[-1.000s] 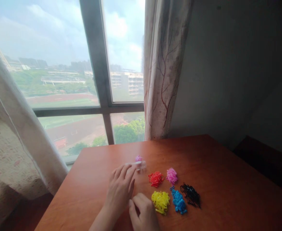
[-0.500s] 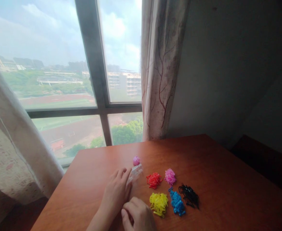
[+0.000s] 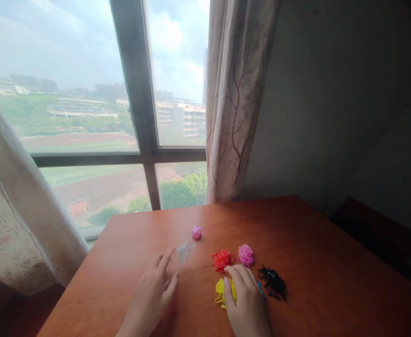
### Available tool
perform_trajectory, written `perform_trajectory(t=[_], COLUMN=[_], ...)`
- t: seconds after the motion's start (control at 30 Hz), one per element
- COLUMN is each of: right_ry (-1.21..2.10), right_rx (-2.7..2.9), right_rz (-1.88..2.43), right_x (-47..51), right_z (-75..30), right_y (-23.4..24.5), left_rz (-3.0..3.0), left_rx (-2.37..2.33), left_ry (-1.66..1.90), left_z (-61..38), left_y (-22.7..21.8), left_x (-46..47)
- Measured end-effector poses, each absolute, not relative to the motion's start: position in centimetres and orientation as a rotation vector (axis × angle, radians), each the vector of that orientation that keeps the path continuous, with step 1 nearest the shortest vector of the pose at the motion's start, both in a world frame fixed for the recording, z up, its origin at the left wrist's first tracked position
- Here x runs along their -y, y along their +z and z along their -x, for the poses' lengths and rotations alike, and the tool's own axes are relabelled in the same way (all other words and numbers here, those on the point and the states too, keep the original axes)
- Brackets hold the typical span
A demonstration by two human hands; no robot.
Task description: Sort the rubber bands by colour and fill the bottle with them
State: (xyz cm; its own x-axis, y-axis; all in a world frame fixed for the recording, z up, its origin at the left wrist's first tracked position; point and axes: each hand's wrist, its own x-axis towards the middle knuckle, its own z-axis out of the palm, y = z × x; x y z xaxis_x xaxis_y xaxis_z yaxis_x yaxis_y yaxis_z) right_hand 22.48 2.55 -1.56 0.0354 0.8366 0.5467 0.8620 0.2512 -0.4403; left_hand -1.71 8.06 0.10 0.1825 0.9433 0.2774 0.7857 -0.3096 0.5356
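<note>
My left hand (image 3: 155,283) rests low over the table with fingers and thumb apart, holding nothing I can see. Just beyond its fingertips is a small clear plastic piece (image 3: 185,251), its shape blurred. My right hand (image 3: 245,297) reaches over a pile of yellow rubber bands (image 3: 220,292), fingers extended and thumb apart. It covers part of that pile and nearly all of a blue pile (image 3: 261,289); whether its fingertips touch any bands is hidden. Red bands (image 3: 222,260) lie right beyond its fingertips, with pink bands (image 3: 246,255) beside them.
Black bands (image 3: 272,282) lie right of my right hand. A small round pink-purple object (image 3: 196,232) sits farther back on the brown wooden table (image 3: 318,276). Behind the table are a window (image 3: 180,182) and a patterned curtain (image 3: 238,117).
My right hand has moved right, from beside my left hand to over the yellow and blue piles, and its fingers have opened. My left hand and the clear piece have shifted left.
</note>
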Motion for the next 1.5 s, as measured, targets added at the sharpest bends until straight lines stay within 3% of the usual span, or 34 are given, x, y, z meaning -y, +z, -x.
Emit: perform_trajectory(t=[0.3,0.67,0.97,1.5], right_ry=[-0.087,-0.013,0.008,-0.026], right_rx=[1.824,1.720,1.637,1.748], right_rz=[1.768,1.919,1.796,2.023], right_x=[-1.8,-1.0,2.3,-0.6], right_z=[-20.5,-18.5,-15.0,-18.9], right_y=[-3.5,-1.2,-2.5,-0.3], left_rz=[-2.218,-2.332,-2.362,-2.339], left_rx=[-1.578,-1.472,-1.486,-1.513], left_ry=[0.896,0.876,0.843,0.770], left_z=[1.4,1.5,2.1,1.7], left_y=[0.4,0.4,-0.3,0.6], left_x=[-8.0,-8.2,-8.9,-8.4])
